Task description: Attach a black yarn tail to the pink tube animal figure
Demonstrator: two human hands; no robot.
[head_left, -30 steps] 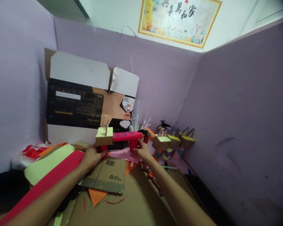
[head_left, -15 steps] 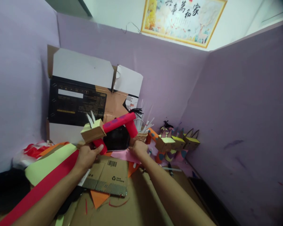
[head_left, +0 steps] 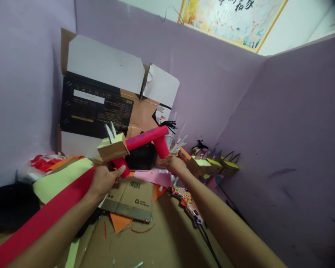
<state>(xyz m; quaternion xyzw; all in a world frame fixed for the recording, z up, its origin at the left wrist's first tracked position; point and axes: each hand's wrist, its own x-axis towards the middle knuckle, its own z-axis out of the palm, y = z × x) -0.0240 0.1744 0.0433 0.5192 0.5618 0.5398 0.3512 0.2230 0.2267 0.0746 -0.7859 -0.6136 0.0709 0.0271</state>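
My left hand (head_left: 105, 179) is closed round the front red leg of a paper animal (head_left: 141, 141), holding it tilted above the desk. The animal has a red tube body with purple spots, a tan and yellow box head with white ears, and a black tuft tail. My right hand (head_left: 173, 164) reaches further back, below the animal's rear leg, beside a small woven pot of white sticks (head_left: 170, 147). Its fingers are bent, and whether they hold anything is hidden.
A large cardboard box (head_left: 106, 100) leans on the purple back partition. Several finished box-headed paper animals (head_left: 212, 165) line the right corner. Red and yellow-green paper sheets (head_left: 56, 186), a flat cardboard piece (head_left: 131, 199), orange scraps and a patterned tool (head_left: 188, 201) lie on the brown desk.
The paper animal was lifted off the desk and tilted, tail end up. My right hand let go of its rear leg and moved back toward the pot. The view swung down and left.
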